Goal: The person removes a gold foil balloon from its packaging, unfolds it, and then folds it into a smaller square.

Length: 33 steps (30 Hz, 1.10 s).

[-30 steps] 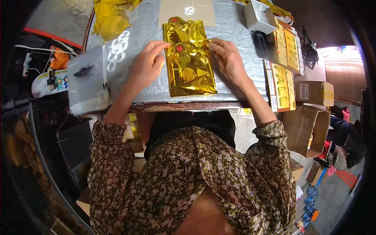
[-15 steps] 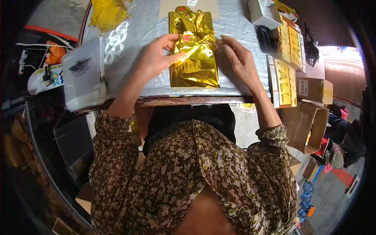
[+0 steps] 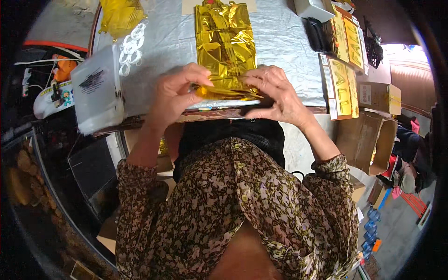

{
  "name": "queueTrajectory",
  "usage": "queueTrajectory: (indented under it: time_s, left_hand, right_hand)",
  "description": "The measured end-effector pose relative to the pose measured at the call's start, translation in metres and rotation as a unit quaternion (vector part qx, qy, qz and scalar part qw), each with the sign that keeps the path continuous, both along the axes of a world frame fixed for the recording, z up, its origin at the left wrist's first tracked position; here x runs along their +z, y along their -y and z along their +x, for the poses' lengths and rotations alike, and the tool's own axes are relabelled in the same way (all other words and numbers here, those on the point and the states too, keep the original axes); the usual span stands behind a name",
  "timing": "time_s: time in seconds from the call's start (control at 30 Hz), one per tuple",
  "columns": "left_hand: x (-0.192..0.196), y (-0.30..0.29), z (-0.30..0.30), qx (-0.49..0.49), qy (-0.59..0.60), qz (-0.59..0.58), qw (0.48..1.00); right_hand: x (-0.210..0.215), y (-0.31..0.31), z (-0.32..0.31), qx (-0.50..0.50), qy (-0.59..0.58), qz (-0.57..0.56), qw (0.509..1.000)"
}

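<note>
Gold foil (image 3: pixel 224 51): your left hand (image 3: pixel 175 95) pinches its near edge, right hand (image 3: pixel 282 95) half-open against it; lettered packs (image 3: pixel 343 86) at right.

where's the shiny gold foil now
Head view, upper centre: shiny gold foil lies on the silvery table cover, near end between left hand and right hand.

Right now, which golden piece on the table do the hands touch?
The rectangular foil, pinched at its near edge by the left hand; the crumpled golden piece lies untouched, far left.
</note>
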State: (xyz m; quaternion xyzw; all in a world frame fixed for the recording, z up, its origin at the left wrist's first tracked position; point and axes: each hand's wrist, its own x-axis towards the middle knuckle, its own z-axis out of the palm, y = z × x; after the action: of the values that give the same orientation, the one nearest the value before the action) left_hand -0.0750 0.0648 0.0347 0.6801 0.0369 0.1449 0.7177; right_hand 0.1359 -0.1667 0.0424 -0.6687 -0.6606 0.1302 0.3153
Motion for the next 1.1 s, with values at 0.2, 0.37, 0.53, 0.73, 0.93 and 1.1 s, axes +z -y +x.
queueTrajectory:
  time_s: [0.2,0.37,0.53,0.73,0.93,1.1]
  left_hand:
    - [-0.013,0.000,-0.003,-0.104,0.116,0.094,0.983]
    - [0.029,-0.009,-0.010,-0.083,-0.051,0.312,0.945]
    - [0.009,-0.014,0.002,-0.060,-0.055,0.437,0.896]
    - [0.005,-0.006,0.013,-0.001,-0.001,0.456,0.890]
    - [-0.012,0.002,0.008,0.091,0.022,0.483,0.870]
    - [-0.013,0.003,0.010,0.111,0.023,0.454,0.884]
  right_hand:
    - [-0.002,-0.012,-0.006,0.048,0.056,0.062,0.995]
    - [-0.008,-0.009,-0.010,0.009,0.040,0.052,0.998]
    - [-0.008,-0.010,-0.008,-0.002,-0.011,0.050,0.999]
    - [-0.008,-0.008,-0.006,-0.008,-0.064,0.030,0.998]
    - [0.007,0.001,0.010,0.028,-0.024,0.014,0.999]
    - [0.008,0.004,0.026,0.040,0.017,-0.021,0.999]
